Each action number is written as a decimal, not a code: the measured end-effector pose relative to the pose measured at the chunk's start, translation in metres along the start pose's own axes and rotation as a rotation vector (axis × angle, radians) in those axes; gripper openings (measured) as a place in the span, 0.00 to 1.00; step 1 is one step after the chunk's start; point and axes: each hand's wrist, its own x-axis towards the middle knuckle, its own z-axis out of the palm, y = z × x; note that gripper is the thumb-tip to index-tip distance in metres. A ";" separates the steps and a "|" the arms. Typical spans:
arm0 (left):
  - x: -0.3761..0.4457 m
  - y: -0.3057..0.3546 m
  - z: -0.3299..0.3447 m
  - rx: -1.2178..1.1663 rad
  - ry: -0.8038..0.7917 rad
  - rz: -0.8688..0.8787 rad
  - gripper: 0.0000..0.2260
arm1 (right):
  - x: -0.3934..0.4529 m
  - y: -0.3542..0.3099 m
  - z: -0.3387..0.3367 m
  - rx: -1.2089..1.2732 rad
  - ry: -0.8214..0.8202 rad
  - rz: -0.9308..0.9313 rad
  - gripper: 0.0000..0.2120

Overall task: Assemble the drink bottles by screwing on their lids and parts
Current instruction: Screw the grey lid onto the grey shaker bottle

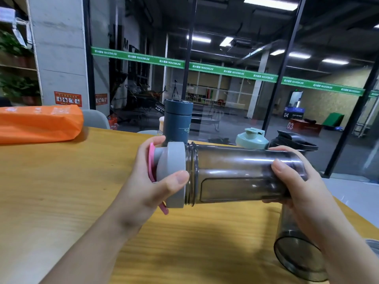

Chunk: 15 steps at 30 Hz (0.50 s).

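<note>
I hold a smoky transparent bottle body (235, 173) on its side above the wooden table (61, 191). My right hand (295, 181) wraps its base end. My left hand (151, 181) grips the grey lid (176, 173) with a pink flip part (152, 160). The lid sits against the bottle's threaded neck (191, 173), with some thread showing. A second smoky bottle body (295, 253) stands on the table under my right forearm.
A dark blue flask (178, 121) stands at the table's far edge, with a mint green lid (252, 138) and a black lid (293, 142) to its right. An orange bag (39, 124) lies at the far left. A glass wall is behind.
</note>
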 end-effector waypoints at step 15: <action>0.001 -0.001 0.001 0.016 -0.018 -0.047 0.40 | 0.000 0.004 0.002 -0.093 0.009 -0.073 0.39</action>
